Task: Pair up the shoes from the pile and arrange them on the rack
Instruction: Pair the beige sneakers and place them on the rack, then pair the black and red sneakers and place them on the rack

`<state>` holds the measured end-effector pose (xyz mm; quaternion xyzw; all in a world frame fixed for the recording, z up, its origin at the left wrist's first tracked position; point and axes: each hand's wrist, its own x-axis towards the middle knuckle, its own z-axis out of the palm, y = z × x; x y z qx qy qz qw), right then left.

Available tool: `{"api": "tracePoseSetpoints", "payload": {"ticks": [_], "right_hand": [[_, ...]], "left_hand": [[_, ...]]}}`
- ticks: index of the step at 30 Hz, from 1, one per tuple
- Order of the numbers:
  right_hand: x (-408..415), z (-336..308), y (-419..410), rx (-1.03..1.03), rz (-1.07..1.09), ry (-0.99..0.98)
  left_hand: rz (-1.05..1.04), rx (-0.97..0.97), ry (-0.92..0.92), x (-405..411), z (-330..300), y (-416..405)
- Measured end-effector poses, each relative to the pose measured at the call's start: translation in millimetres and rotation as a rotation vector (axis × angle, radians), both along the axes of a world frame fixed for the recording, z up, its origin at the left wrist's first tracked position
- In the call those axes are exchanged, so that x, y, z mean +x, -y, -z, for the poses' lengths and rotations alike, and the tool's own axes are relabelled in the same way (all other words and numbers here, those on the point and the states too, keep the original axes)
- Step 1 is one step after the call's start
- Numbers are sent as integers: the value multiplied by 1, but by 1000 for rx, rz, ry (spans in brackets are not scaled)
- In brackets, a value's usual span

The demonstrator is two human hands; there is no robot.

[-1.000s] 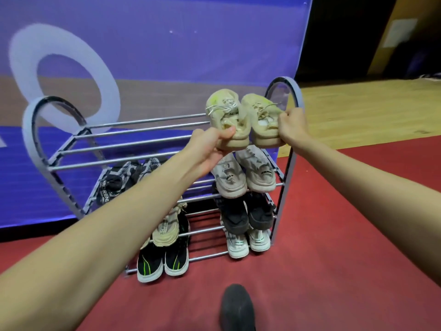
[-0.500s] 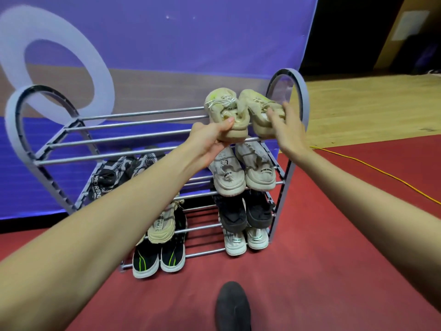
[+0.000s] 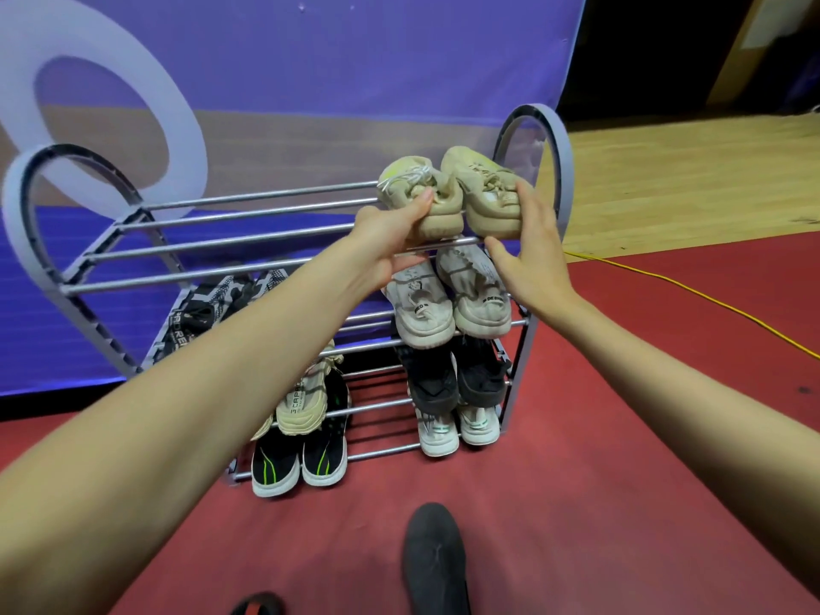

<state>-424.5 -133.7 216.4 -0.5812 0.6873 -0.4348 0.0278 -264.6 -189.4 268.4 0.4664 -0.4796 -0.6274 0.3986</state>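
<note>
- Both bare arms are being stretched forward from the bottom corners toward the top tier of a grey metal shoe rack [image 3: 106, 241], at its right end.
- The left hand [image 3: 390, 233] is being curled around the heel of the left beige sneaker [image 3: 421, 193], thumb pressed on top near the laces and fingers tucked beneath the sole.
- The right hand [image 3: 528, 255] is being held flat and mostly open, fingers straight, its fingertips laid against the outer side of the right beige sneaker [image 3: 483, 193]; nothing is being gripped by it.
- Two beige sneakers are being set side by side, touching, heels toward the camera, on the front bars of the top tier.
- Directly below, two off-white sneakers [image 3: 448, 299] are being displayed as a pair on the second tier.
- Under those, two black shoes [image 3: 457, 379] are being shown, and on the lowest tier two white sneakers with green trim [image 3: 457, 428].
- At the left side, two black-and-white patterned shoes [image 3: 208, 308] are being partly hidden by the left forearm.
- One cream knit sneaker [image 3: 301, 401] is being seen clearly; whether a mate sits beside it cannot be told.
- Two black sneakers with neon green stripes [image 3: 297, 463] are being kept at the bottom front.
- A yellow cable [image 3: 692, 295] is being trailed across the red floor [image 3: 621, 481], and a dark shoe toe [image 3: 435, 557] is being seen at the lower edge.
</note>
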Motion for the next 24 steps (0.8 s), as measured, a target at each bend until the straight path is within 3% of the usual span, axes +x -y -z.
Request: {"api": "tracePoseSetpoints", "payload": {"ticks": [5,11,14,19,24], "right_hand": [[22,16,-23,-8,54,-34],[56,61,-58,44,1,-124],[81,96,-77,216,-84,-199],[129,155,-112,577,-263,-302],[169,199,-148,804,-365,-279]], "left_hand": [[-95,-134,185,5,6,-8],[-193,-191,189,37,35,-42],[-105,-177,211,66,65,-69],[-23,-126,428,125,136,-111],[-57,74,606,201,215,-148]]}}
